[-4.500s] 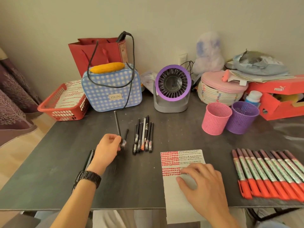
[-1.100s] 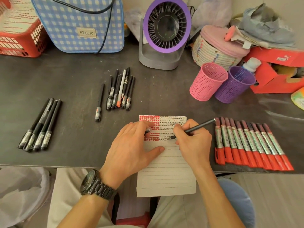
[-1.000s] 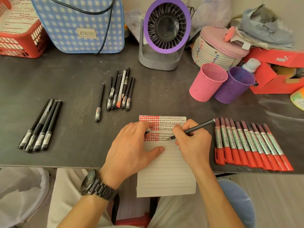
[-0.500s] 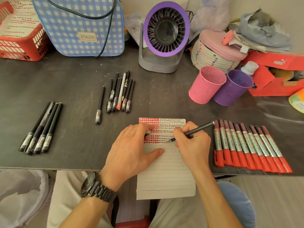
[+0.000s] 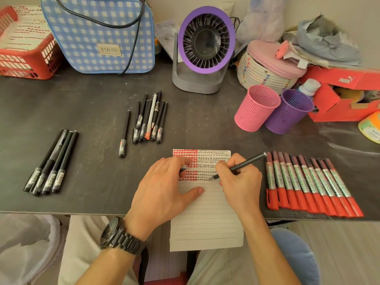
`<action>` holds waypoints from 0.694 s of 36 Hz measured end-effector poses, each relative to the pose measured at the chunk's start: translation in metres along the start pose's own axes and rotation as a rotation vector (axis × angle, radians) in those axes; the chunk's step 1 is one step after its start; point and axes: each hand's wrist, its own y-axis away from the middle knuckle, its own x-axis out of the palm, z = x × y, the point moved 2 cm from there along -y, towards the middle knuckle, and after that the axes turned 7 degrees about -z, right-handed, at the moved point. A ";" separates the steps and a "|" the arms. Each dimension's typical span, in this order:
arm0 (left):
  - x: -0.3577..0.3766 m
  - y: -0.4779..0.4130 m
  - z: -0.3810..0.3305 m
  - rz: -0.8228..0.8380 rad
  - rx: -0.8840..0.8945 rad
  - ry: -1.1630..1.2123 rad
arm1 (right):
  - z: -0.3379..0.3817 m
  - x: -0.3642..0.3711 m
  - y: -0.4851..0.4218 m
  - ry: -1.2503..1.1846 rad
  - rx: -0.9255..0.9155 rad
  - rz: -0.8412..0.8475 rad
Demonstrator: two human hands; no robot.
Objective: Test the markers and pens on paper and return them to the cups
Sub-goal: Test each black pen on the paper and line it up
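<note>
A lined paper (image 5: 205, 214) lies at the table's front edge, its top rows filled with red and black marks. My right hand (image 5: 240, 188) grips a black pen (image 5: 246, 162) with its tip on the paper. My left hand (image 5: 164, 190) presses the paper flat, and a small pen cap (image 5: 183, 168) shows pinched between its fingers. A pink cup (image 5: 257, 109) and a purple cup (image 5: 287, 112) stand at the back right. Several red markers (image 5: 308, 182) lie in a row on the right. Black pens (image 5: 150, 118) lie in a bunch, with one pen (image 5: 124, 133) apart.
Several more black pens (image 5: 51, 163) lie at the left. A purple fan (image 5: 203, 50), a blue checked bag (image 5: 100, 33), a red basket (image 5: 24, 58), a rope basket (image 5: 267, 68) and a red shoe box (image 5: 339, 89) line the back. The table edge (image 5: 61, 212) runs near my lap.
Earlier my left hand held a pen by the bunch and my right hand lay flat on the paper. Now my right hand writes with a pen. Over the last second the hands barely moved.
</note>
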 end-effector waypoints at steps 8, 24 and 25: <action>-0.002 0.001 -0.001 -0.002 0.002 0.014 | 0.000 -0.008 0.000 -0.208 0.082 -0.121; -0.008 0.004 -0.003 -0.106 0.086 0.140 | 0.008 -0.017 0.015 -0.545 0.174 0.101; -0.007 0.004 -0.002 -0.107 0.088 0.121 | 0.006 -0.017 0.015 -0.542 0.168 0.098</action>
